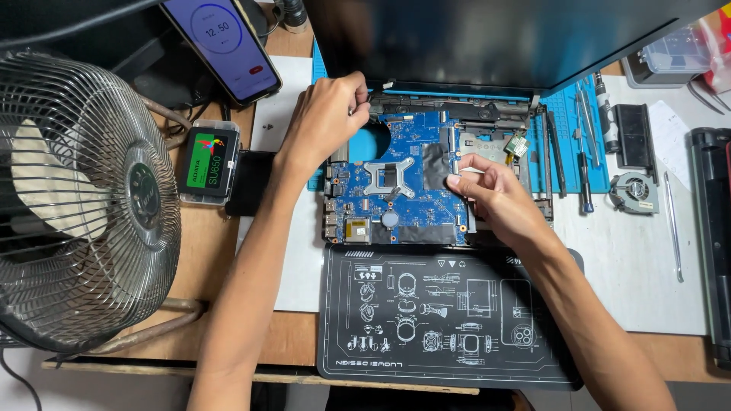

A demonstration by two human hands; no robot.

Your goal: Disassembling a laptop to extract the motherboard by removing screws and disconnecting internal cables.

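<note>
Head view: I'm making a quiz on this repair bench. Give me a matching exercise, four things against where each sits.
Things:
1. desk fan
2. phone
3. small cooling fan
4. blue circuit board

Places:
A. between the left hand and right hand
B. far left edge
C. top, left of centre
D. right, on the white mat

Pairs: 1-B, 2-C, 3-D, 4-A

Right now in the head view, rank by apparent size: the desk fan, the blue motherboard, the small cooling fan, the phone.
1. Desk fan, though nearest the camera.
2. Blue motherboard.
3. Phone, partly cut off.
4. Small cooling fan.
</note>
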